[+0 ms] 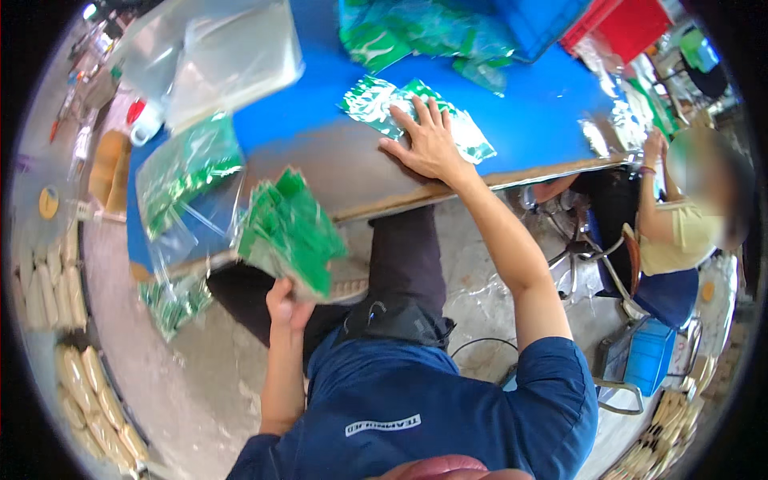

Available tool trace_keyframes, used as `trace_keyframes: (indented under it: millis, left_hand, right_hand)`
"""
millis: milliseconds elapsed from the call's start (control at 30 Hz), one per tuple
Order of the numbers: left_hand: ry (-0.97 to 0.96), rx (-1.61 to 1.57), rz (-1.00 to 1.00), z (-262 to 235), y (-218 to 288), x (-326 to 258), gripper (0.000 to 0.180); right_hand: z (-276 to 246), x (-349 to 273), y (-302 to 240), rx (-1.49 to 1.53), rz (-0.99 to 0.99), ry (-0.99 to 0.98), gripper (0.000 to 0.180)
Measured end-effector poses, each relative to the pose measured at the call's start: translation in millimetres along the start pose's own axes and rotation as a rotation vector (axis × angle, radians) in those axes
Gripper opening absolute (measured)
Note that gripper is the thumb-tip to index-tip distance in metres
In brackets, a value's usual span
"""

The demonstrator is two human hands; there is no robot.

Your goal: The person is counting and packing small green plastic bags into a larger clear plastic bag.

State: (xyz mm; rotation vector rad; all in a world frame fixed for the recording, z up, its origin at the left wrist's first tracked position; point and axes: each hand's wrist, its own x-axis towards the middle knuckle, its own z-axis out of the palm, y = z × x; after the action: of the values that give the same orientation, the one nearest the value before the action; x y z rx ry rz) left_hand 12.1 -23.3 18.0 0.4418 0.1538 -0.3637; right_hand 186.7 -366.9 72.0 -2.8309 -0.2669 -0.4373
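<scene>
Several pale, elongated packs (96,404) lay stacked on the floor at the far left. Near the left end of the blue surface (304,120) I saw a stack of green-and-clear packets (192,172), with a pile of clear plastic bags (240,68) just beyond it. Next came the person's left hand (290,304), clasped around the lower end of a fanned bundle of green packets (292,228) at the near edge. Further right, the right hand (432,148) lay palm down, fingers spread, on shiny green-and-white packaging (364,100) resting flat on the surface; I could not tell whether it was one piece or two. To my eye, the step in hand was steadying or smoothing that packaging while the other hand kept the bundle together; the next move seemed to call for curling the fingers under an edge, or lifting the palm without dragging it. Beyond, more green packets (432,36) were heaped beside a blue bin (552,28), and at the far right sat a co-worker (684,236).
</scene>
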Motion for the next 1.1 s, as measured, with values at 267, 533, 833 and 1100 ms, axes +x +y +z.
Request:
trace_keyframes:
  millis: [267, 533, 833, 1100]
  left_hand:
    - [-0.059, -0.208, 0.097, 20.8, -12.9, 2.9, 0.059]
    - [0.189, -0.139, 0.091, 3.7, -7.8, -2.2, 0.050]
    - [-0.127, -0.091, -0.105, -32.9, -20.5, -9.9, 0.057]
    - [0.243, -0.047, 0.027, 21.5, -39.4, 13.0, 0.050]
  right_hand:
    - [-1.8, -43.8, -124.2, 0.146, -0.417, -0.103, 0.050]
    - [-34.3, -63.1, -44.9, 0.006, 0.014, 0.052, 0.066]
    - [-37.5, -50.9, -35.5, 0.230, -0.187, -0.064, 0.038]
    - [-17.7, -37.9, -111.5, 0.897, 0.009, -0.324, 0.033]
